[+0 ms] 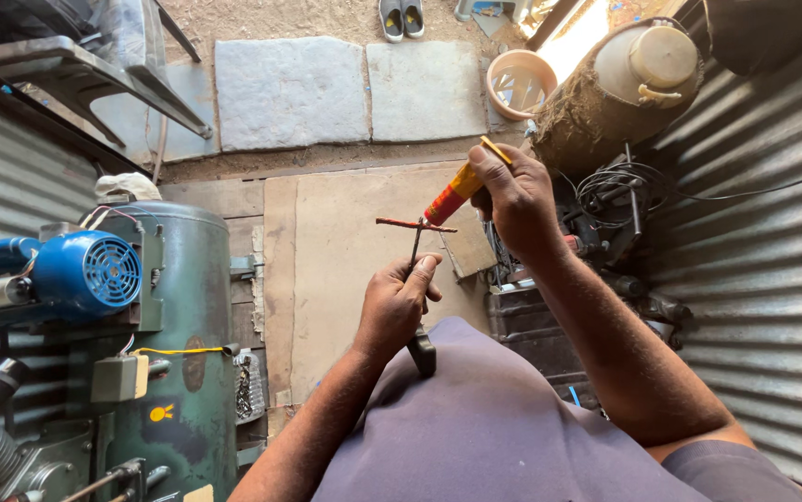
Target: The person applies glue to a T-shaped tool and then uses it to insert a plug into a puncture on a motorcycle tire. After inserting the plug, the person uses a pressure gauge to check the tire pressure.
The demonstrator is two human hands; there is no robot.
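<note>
My left hand (401, 302) grips the thin metal shaft of a small T-shaped tool (415, 237), whose reddish strip lies crosswise at the top and whose dark handle sticks out below the hand over my lap. My right hand (512, 200) holds a yellow and red tube (452, 193) tilted down to the left, with its tip touching the crosswise strip. Both hands are raised in front of me above a flat board on the floor.
A green air compressor tank (192, 307) with a blue motor (85, 274) stands at the left. Corrugated metal sheets line both sides. A tangle of cables (619, 191) and dark parts lies at the right, with a pink bucket (520, 82) and stone slabs (289, 91) farther ahead.
</note>
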